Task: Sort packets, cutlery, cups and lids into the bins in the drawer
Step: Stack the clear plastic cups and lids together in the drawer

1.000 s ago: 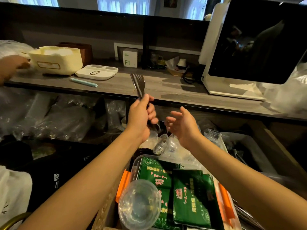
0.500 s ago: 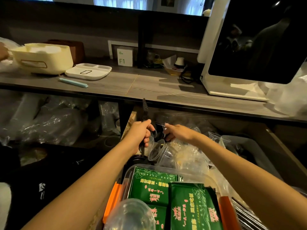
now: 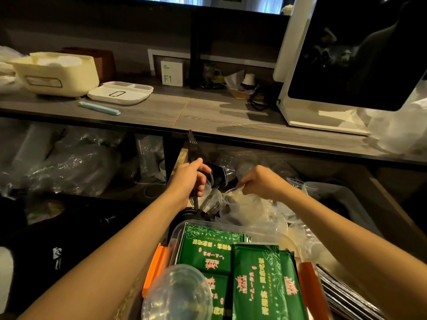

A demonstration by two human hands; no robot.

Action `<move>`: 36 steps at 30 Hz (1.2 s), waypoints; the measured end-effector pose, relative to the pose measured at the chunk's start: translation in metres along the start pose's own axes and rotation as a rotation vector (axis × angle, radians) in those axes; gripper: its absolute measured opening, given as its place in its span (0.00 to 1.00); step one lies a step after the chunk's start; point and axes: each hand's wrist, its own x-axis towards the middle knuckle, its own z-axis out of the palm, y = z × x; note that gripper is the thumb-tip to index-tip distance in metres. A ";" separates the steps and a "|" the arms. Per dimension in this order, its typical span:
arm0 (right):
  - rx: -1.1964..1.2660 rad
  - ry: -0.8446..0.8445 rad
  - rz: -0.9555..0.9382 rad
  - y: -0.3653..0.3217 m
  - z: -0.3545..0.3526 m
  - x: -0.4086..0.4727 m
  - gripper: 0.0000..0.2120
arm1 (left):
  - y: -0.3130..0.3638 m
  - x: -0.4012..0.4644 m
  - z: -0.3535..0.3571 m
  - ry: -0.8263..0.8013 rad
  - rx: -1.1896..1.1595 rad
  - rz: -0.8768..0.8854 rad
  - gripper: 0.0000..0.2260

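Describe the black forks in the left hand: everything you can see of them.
The forks are a small bunch of black, thin, plastic-looking cutlery, held roughly upright with tines up, reaching to the counter edge. The left hand grips them around the middle, fingers curled round the handles. The handle ends stick out below the fist, pointing down toward the clear cups in the drawer. How many forks there are cannot be told.

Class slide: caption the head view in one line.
Left hand holds black forks; right hand pinches clear cup.
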 end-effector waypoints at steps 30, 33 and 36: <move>-0.333 -0.650 -0.240 -0.069 0.047 0.052 0.20 | 0.009 -0.007 -0.008 0.038 -0.256 0.235 0.15; -0.369 -0.590 -0.326 -0.066 0.049 0.049 0.17 | 0.009 -0.008 -0.008 0.037 -0.245 0.238 0.15; -0.446 -0.549 -0.406 -0.064 0.047 0.047 0.17 | 0.010 -0.009 -0.009 0.027 -0.253 0.243 0.15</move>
